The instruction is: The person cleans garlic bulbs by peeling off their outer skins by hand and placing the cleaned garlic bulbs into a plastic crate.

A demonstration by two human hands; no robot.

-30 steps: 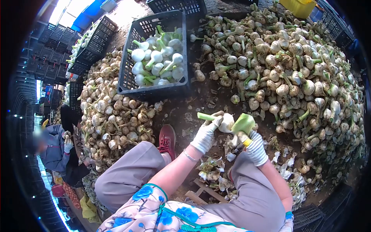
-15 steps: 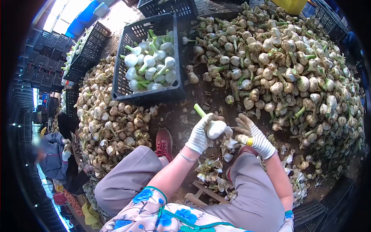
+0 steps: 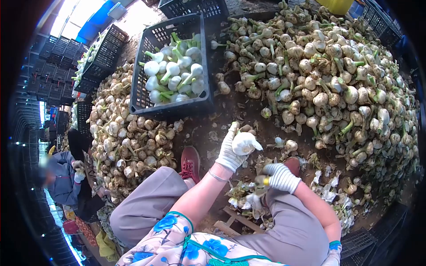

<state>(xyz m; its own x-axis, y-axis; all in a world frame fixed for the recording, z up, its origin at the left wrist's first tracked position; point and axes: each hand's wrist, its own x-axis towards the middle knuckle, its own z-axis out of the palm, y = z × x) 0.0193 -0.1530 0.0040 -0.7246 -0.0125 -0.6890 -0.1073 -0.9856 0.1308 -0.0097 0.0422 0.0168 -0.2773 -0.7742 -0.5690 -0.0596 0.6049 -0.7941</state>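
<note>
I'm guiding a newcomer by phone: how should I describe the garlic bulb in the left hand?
Find the nearest black crate of clean garlic, then look below and right for the striped-gloved left hand. It holds the garlic bulb; unlike the soil-stained bulbs heaped on either side, this one is bright white and held up.

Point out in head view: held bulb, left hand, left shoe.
Bulb (image 3: 242, 144): head view, rounded body.
Left hand (image 3: 229, 151): head view, middle of the glove.
Left shoe (image 3: 190, 161): head view, red upper.

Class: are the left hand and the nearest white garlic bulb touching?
Touching: the head view shows the left hand gripping this garlic bulb, with no gap.
</note>
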